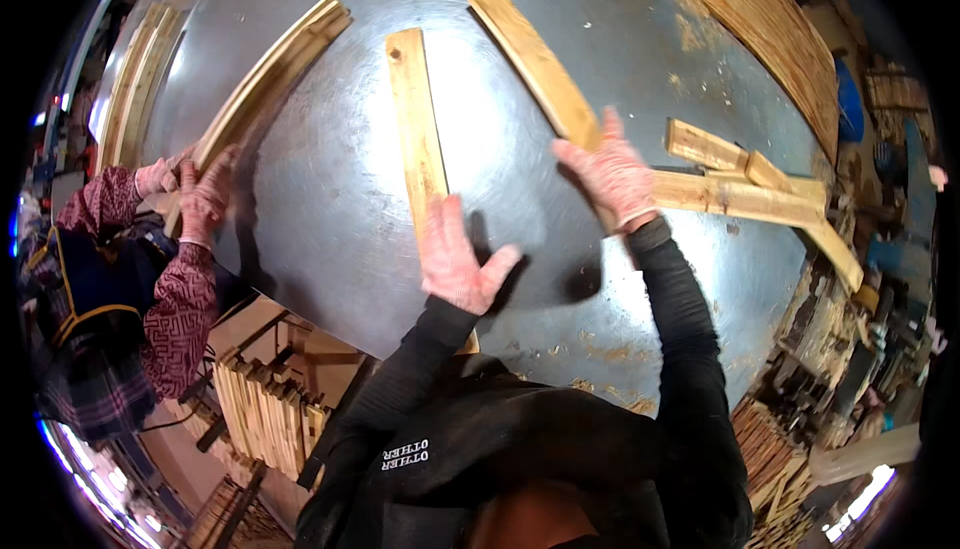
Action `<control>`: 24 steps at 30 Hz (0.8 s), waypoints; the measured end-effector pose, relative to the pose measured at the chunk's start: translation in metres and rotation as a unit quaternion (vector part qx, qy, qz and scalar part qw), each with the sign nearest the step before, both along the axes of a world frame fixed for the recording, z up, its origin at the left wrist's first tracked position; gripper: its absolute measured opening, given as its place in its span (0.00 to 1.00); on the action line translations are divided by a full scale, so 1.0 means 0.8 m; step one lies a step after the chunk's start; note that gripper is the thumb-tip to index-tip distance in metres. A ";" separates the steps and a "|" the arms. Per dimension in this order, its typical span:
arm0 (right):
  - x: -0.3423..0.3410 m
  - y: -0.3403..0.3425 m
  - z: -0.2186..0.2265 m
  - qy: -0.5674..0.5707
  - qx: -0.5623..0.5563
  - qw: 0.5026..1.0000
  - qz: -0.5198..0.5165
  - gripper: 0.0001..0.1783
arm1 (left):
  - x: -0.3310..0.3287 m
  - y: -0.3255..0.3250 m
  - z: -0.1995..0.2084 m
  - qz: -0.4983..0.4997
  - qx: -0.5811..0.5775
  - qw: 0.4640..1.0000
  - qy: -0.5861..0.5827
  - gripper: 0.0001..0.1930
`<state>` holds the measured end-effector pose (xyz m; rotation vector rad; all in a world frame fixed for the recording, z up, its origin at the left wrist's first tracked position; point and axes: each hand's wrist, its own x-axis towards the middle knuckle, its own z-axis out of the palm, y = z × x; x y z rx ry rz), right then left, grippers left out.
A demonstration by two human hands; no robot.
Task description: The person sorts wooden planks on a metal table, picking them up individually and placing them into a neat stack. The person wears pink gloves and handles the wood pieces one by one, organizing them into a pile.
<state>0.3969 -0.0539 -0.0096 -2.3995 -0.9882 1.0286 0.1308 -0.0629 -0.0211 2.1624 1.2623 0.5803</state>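
My left hand (460,261), in a pale pink work glove, lies over the near part of a narrow wooden board (413,114) with a knot near its far end. Its fingers stretch along the board and the thumb stands out to the right. A second wooden board (525,54) slants from the far middle down to my right hand (612,174), also gloved. Thumb and fingers straddle this board and close on its near part; the palm hides some of it. Both boards rest on or just above the grey metal tabletop (520,319).
At the left, another person's gloved hands (205,194) hold a bundle of boards (275,69). Several wood pieces (740,194) lie crossed at the right. A large wood-grained sheet (750,19) borders the far right. Stacked slats (265,414) stand below the table's left edge.
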 end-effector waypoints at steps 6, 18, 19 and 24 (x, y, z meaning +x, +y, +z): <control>-0.034 -0.034 0.024 0.074 0.269 0.960 0.041 0.47 | 0.025 0.032 0.022 0.068 -0.460 0.810 -0.358 0.29; 0.193 -0.119 0.039 -0.360 -0.128 0.831 0.405 0.34 | -0.157 0.122 -0.015 0.066 -0.135 0.984 -0.093 0.27; 0.188 -0.120 0.037 -0.417 -0.087 0.816 0.392 0.34 | -0.174 0.125 -0.022 0.093 -0.149 0.973 -0.151 0.27; 0.308 -0.105 0.072 -0.426 -0.114 0.865 0.239 0.45 | -0.207 0.140 -0.003 0.190 -0.129 0.951 -0.207 0.30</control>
